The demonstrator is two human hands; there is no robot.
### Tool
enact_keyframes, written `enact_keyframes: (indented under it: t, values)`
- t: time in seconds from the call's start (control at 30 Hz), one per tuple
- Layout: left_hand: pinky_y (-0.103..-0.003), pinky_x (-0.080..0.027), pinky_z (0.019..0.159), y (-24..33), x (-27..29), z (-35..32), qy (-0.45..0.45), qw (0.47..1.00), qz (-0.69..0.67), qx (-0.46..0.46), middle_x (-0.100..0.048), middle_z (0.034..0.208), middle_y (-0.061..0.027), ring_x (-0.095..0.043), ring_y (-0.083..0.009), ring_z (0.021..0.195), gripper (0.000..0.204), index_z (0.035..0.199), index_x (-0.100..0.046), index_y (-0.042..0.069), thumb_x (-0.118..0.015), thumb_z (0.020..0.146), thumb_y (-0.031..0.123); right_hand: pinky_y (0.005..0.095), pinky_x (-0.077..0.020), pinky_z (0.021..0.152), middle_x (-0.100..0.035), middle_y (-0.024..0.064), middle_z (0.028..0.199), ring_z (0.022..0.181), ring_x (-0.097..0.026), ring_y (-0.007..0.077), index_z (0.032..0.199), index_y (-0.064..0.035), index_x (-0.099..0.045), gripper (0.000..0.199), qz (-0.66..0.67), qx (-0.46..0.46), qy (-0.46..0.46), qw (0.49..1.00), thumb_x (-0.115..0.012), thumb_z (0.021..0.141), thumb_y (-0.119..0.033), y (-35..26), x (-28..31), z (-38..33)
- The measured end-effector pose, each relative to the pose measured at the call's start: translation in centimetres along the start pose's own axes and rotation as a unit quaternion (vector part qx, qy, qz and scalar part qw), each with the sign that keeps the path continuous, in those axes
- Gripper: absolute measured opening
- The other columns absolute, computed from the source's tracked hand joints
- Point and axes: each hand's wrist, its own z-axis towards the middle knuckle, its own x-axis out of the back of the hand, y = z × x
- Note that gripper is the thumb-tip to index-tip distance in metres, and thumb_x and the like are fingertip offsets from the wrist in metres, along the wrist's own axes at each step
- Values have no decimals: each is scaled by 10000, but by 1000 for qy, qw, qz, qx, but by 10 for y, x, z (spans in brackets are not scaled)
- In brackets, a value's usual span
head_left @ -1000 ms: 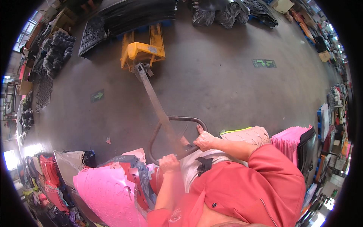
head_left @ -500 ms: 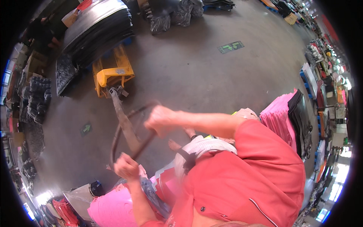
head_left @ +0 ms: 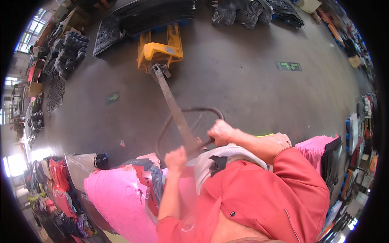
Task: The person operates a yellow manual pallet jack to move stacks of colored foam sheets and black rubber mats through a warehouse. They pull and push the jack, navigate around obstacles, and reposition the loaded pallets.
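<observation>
Hands point(head_left: 221, 133) apart, fingers point(head_left: 212, 131) around handle point(head_left: 202, 109)

Floor sign, left point(head_left: 112, 98): dark rectangle on the grey floor point(head_left: 235, 93), one green arrow pointing right. Floor sign, right point(head_left: 289, 66): dark rectangle on the same floor, two green bent arrows side by side. Label point(head_left: 169, 50): small, greyish, on the yellow pallet truck point(head_left: 152, 52); illegible. Emblem point(head_left: 188, 229): pale print on the red shirt point(head_left: 259, 198); lettering too blurred to read.
</observation>
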Motion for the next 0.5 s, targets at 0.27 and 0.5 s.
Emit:
enact_keyframes:
  t: [0.27,0.5]
  values:
    - [-455,-381,535,-14,101,93,198,980,5,-3,-551,577,-148,-527,-364,521,361,585,-525,83,-546,934,174,459,-473,528,-572,86,548,562,-616,334,669,-137,-579,182,38,58,208,976,-712,544,-142,2,135,59]
    - [-452,-438,627,1,-66,-38,59,998,5,17,-577,625,-73,-582,-279,606,242,638,-586,124,-571,861,220,435,-523,913,-585,404,1205,1115,-655,399,781,-47,-664,224,-23,21,19,999,-670,635,-218,6,-74,-10]
